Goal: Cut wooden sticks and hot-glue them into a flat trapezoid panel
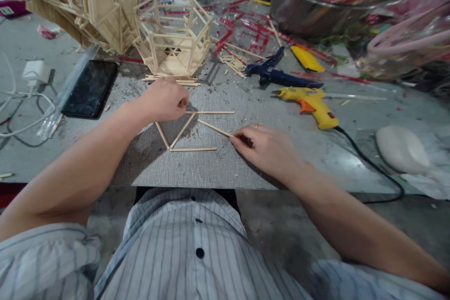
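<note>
My right hand (262, 150) pinches the near end of a thin wooden stick (214, 128), which slants up to the left over the table. My left hand (163, 98) is curled closed beside a small pile of wooden sticks (190, 83); its fingertips are turned away, so what they grip is hidden. A horizontal stick (214, 112) runs out from beside that hand. Below lie a short slanted stick (162, 135), a diagonal stick (182, 131) and a lower horizontal stick (193, 149), their ends meeting at one corner.
Behind stand an open hexagonal stick frame (172, 40) and a larger stick structure (112, 9). A black phone (90, 89) lies left. Rightward are blue pliers (270, 70), a yellow glue gun (316, 103) with a black cord, and a metal pot (298, 14).
</note>
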The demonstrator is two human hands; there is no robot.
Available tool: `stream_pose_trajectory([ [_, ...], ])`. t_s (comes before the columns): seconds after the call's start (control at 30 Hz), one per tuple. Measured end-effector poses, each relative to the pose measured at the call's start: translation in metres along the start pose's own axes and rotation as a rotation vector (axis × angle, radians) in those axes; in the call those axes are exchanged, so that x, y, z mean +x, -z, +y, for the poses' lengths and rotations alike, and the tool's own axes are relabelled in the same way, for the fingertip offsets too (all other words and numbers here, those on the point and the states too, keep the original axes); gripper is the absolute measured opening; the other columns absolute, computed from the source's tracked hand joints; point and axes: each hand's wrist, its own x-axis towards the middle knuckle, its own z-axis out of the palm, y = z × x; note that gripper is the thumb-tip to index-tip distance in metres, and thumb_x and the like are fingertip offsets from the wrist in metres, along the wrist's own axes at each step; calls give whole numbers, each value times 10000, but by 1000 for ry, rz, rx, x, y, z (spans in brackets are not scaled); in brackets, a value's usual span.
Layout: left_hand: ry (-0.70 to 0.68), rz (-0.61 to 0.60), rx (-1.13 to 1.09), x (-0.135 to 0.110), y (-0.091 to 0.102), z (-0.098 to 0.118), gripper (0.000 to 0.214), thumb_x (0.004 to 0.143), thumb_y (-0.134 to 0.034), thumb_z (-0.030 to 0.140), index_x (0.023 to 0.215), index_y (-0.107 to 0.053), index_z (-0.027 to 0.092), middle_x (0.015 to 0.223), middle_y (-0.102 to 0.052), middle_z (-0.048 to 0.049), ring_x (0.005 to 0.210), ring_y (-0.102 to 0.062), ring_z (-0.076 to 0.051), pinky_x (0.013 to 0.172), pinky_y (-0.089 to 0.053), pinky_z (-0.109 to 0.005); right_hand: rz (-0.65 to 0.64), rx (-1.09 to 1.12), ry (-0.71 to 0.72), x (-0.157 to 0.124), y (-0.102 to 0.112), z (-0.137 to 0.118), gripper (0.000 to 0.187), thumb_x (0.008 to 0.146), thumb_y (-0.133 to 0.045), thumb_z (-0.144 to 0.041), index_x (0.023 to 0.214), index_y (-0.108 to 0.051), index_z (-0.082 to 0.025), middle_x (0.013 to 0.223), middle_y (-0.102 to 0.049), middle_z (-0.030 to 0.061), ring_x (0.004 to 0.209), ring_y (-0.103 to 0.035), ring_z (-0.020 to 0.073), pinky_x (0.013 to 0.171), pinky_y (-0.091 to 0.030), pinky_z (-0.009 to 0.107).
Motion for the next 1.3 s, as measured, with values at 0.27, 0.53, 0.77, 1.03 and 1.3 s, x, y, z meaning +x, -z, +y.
stream_pose_trajectory([
  [0.27,55,-111,30,1,5,8,240,811,-546,157,872,-778,160,855,-753,-88,884,-668,-253,892,-487,-397,-16,-19,-14,9,2,-10,289,943,-515,-328,716,-638,-199,702,-681,72,682,-624,210,573,-319,309],
  [0.53,17,-99,36,1,3,4,241,812,-533,174,837,-772,191,826,-748,-58,825,-661,-210,879,-481,-350,-46,-24,-10,12,-2,-14,301,951,-497,-313,709,-631,-193,733,-700,83,703,-636,211,561,-295,310],
  [0.77,8,-137,3,0,8,6,185,822,-598,215,852,-780,205,851,-748,-51,868,-655,-219,912,-456,-373,-50,-45,15,15,0,-17,286,949,-492,-302,756,-673,-193,780,-729,81,695,-624,202,562,-276,313],
  [1.03,-6,-113,-2,1,4,4,131,822,-641,212,789,-768,217,801,-718,-31,887,-644,-213,954,-428,-374,-165,-128,117,21,5,-22,349,986,-413,-299,874,-717,-169,882,-728,114,717,-606,207,563,-262,318],
  [1.3,55,-189,25,2,11,11,141,845,-628,177,822,-764,204,848,-709,-52,948,-646,-243,976,-410,-412,-253,-167,206,27,7,-19,379,1028,-362,-314,960,-703,-167,936,-710,116,728,-598,202,586,-276,318],
])
